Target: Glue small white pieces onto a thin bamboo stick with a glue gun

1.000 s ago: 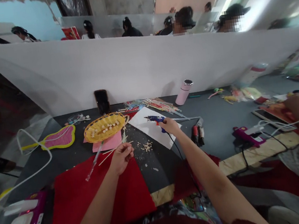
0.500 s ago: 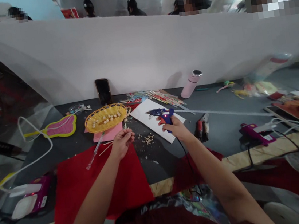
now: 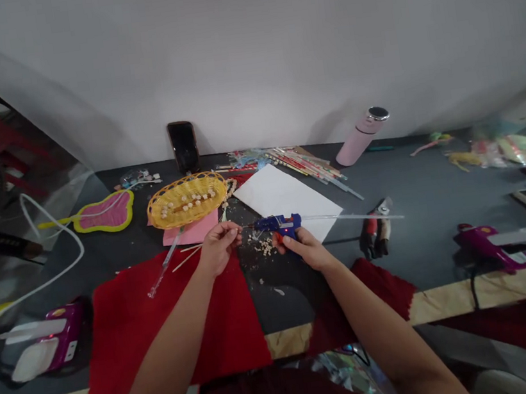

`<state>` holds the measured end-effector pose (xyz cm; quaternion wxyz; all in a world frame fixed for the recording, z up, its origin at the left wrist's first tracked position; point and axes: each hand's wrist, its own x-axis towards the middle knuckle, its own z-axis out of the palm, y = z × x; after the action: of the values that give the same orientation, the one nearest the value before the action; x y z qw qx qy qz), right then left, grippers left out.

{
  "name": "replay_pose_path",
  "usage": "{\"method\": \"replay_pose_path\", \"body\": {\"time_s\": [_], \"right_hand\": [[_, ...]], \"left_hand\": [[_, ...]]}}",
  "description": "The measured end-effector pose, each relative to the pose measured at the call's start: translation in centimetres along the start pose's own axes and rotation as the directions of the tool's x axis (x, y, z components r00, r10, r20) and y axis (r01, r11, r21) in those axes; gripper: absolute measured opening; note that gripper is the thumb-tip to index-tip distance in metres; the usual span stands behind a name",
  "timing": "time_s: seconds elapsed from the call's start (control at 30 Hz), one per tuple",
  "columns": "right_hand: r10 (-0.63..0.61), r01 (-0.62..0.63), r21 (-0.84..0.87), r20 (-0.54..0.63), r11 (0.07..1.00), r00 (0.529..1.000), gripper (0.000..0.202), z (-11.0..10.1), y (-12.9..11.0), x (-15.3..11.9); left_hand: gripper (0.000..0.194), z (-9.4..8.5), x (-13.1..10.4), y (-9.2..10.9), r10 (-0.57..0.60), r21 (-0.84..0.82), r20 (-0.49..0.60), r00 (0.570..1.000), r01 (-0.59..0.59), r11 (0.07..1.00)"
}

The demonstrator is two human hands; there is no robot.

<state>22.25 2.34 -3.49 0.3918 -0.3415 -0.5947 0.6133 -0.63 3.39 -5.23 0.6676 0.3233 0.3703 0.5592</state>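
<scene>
My right hand (image 3: 304, 246) is wrapped round the handle of a blue glue gun (image 3: 276, 223), with a long clear glue stick (image 3: 367, 216) coming out of its back end. The gun's nozzle points left, right at the fingertips of my left hand (image 3: 221, 244). Those fingers are pinched together on something too small to make out. Small beige pieces (image 3: 264, 246) lie scattered on the dark table under the gun. Behind my left hand stands a yellow basket (image 3: 157, 220) holding round pale pieces, partly over a pink sheet (image 3: 194, 232).
A white board (image 3: 286, 194) lies behind the gun. Red cloth (image 3: 130, 331) covers the front left. Pliers (image 3: 376, 230), a pink bottle (image 3: 359, 139), a phone (image 3: 183, 146), thin sticks (image 3: 305, 165), a yellow-edged pink paddle (image 3: 105, 216) and purple power strips (image 3: 70, 332) stand or lie around.
The glue gun has moved left and down, so its nozzle now meets my left fingertips. The view has tilted downward, and the people behind the partition are mostly out of sight.
</scene>
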Motion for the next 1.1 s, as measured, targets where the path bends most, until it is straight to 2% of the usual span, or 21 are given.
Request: {"method": "replay_pose_path", "body": {"time_s": [0.27,0.57,1.1], "right_hand": [[-0.007,0.010,-0.072,0.043,0.997,0.999,0.033,-0.03,-0.39,0.16],[0.011,-0.010,-0.052,0.012,0.999,1.000,0.034,0.27,0.39,-0.02],[0.017,-0.015,-0.051,0.034,0.999,0.999,0.036,0.62,0.15,0.19]], "left_hand": [[0.020,0.26,0.18,0.47,-0.051,0.013,0.001,0.999,0.051,0.999],[0.022,-0.19,0.20,-0.15,-0.045,0.044,0.011,0.999,0.045,0.998],[0.027,0.34,-0.04,0.50,-0.069,0.047,-0.022,0.997,0.070,0.996]]}}
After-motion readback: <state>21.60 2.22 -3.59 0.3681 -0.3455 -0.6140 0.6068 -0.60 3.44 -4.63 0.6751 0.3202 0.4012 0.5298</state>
